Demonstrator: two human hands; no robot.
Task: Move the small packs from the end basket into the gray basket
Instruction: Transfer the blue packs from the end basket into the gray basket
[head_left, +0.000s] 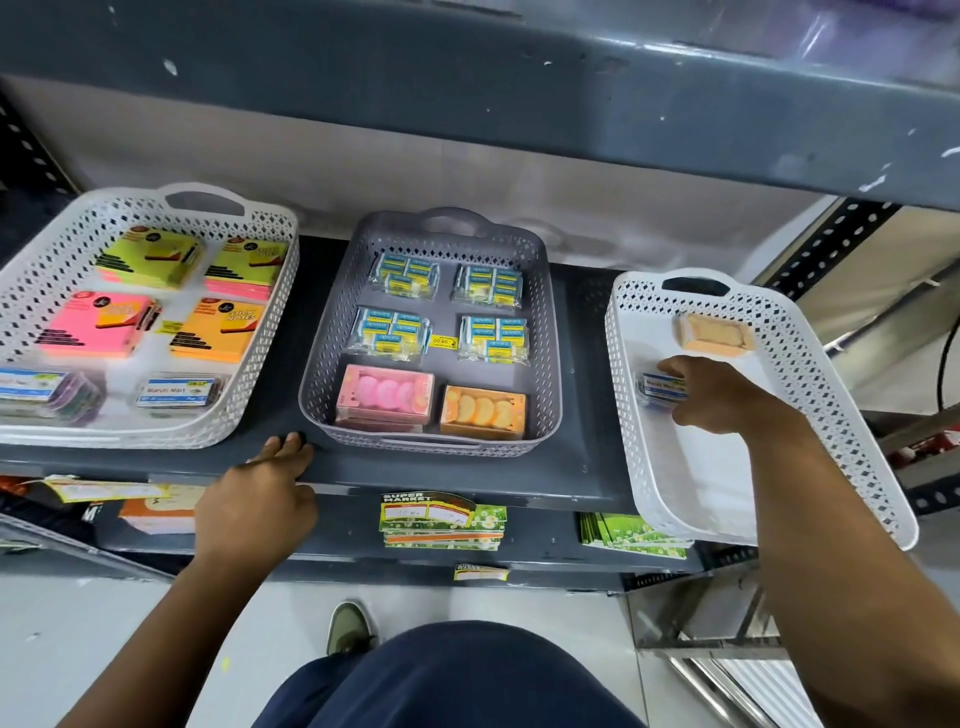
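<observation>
The gray basket (332, 322) sits mid-shelf, holding several blue-and-yellow eraser packs, a pink pack (385, 393) and an orange pack (484, 410). At the shelf's right end a white basket (810, 395) overhangs the edge. Inside it lie a beige pack (714, 334) near the back and a small clear pack with a blue-white label (661, 388). My right hand (722, 397) is inside this basket with its fingers closed around the labelled pack. My left hand (260, 493) rests on the shelf's front edge, fingers curled over it, below the gray basket's left corner.
A white basket (249, 374) at the left holds bright sticky-note pads and two labelled packs. An upper shelf (519, 104) overhangs close above. Price tags hang from the shelf edge (441, 478); booklets lie on the lower shelf. My shoe and knee are below.
</observation>
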